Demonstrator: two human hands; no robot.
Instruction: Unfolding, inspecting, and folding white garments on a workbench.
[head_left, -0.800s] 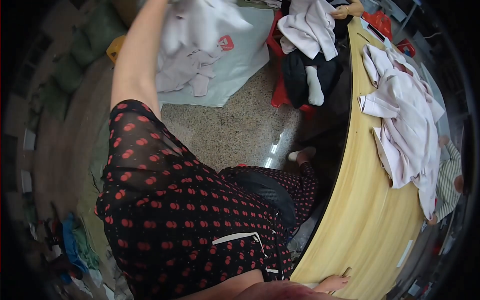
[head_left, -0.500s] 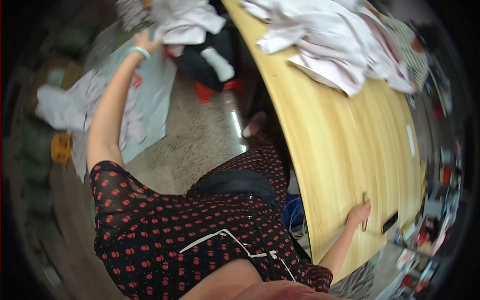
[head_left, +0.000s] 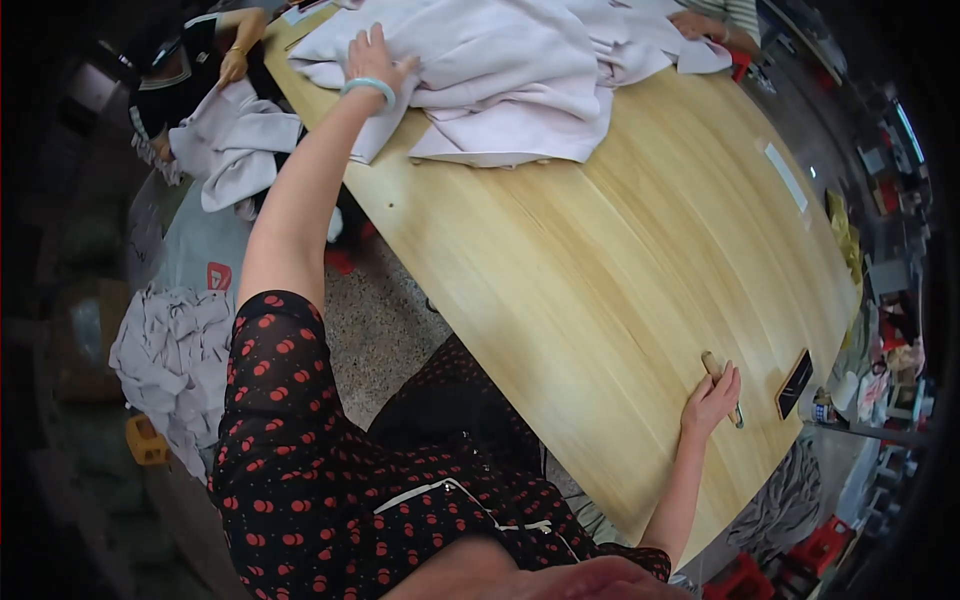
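Note:
My left hand (head_left: pixel 378 62) is stretched across to the far left of the table, its fingers spread over a pile of pale lilac-white garments (head_left: pixel 500 85). It rests on the cloth without visibly gripping it. A pale bangle circles that wrist. On the near right of the wooden table (head_left: pixel 560 270), my right hand (head_left: pixel 712 400) lies round a slim brown tool (head_left: pixel 710 363); one end pokes out by the thumb, the other past the fingers. The tool's exact kind does not show.
At the far left a person holds a pale garment (head_left: pixel 240 140); another person's hand (head_left: pixel 695 25) touches the pile's far right. A dark phone (head_left: pixel 795 384) lies near the right edge. Heaped cloth (head_left: pixel 175 350) and a yellow crate (head_left: pixel 148 440) stand left. Red stools (head_left: pixel 822 545) are lower right.
My left hand has moved from beside the table's left side onto the garment pile. The view has turned. My right hand stays with the tool, its fingers now straighter.

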